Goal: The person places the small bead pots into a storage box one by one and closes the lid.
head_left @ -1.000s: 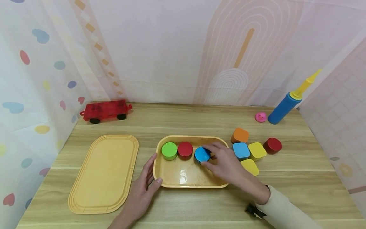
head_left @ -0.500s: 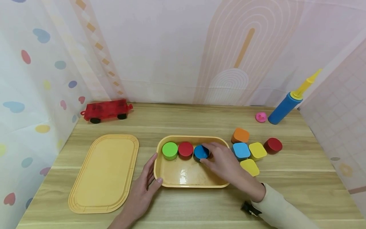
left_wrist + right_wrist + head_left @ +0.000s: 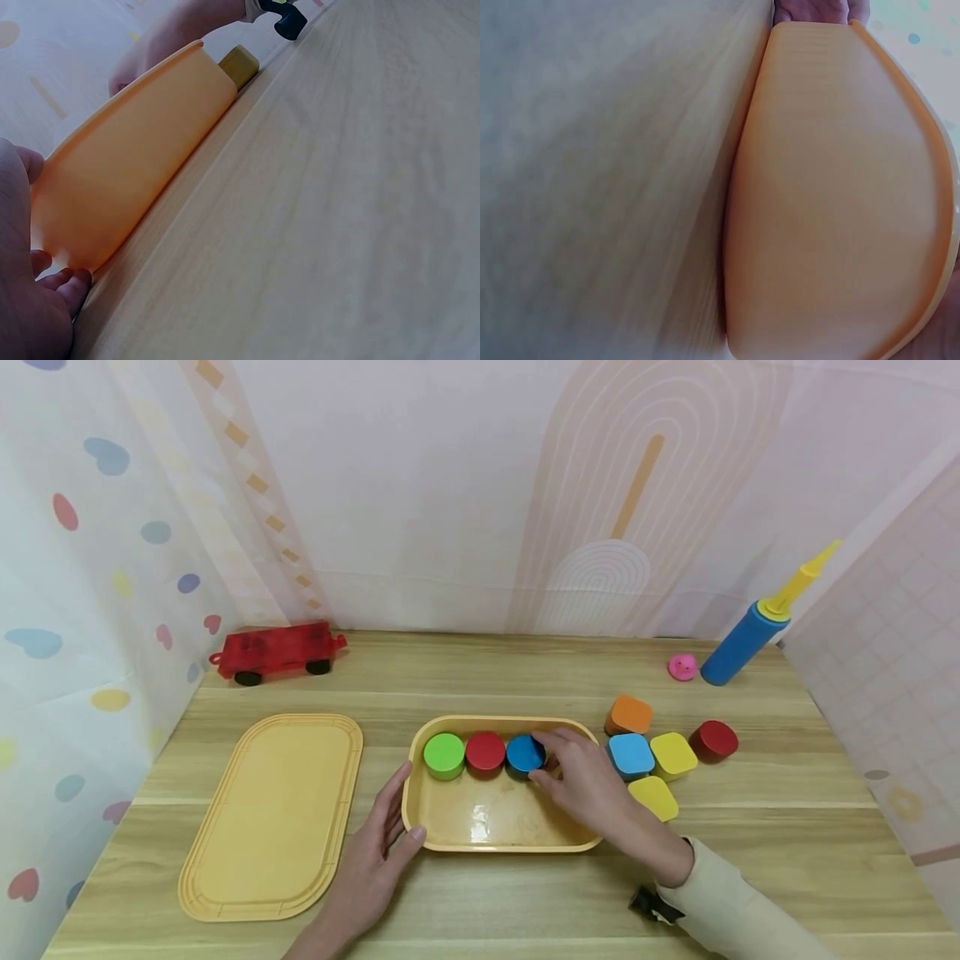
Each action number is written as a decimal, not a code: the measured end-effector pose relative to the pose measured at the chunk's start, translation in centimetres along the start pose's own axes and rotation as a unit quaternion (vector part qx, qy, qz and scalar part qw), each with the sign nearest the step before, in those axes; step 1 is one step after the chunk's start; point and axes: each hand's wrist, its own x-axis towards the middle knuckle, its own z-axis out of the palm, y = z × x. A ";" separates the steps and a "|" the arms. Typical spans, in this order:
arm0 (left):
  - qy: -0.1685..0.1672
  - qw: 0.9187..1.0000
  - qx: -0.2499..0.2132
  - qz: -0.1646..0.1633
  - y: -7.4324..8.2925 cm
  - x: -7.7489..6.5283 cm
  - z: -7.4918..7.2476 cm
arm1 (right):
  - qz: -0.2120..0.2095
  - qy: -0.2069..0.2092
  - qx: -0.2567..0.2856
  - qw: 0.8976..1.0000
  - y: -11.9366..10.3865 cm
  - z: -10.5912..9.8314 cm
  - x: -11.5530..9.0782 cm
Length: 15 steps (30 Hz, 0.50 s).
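From the head we look forward and down over the pale wood-grain table (image 3: 510, 910). From each wrist we look inward, low and close, at the outside of the yellow-orange, rounded rectangular plastic tray (image 3: 450, 817), which all three views share.

You had four round blocks (image 3: 444, 756), four squarish blocks (image 3: 631, 755) — and one each of tray (image 3: 450, 814), lid (image 3: 273, 814), wagon (image 3: 279, 649), figurine (image 3: 682, 668), pump (image 3: 740, 647).
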 end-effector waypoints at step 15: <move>0.005 1.000 -0.001 0.007 0.1 0.0 0.0 | 0.010 0.007 0.027 1.000 0.1 -0.2 -0.1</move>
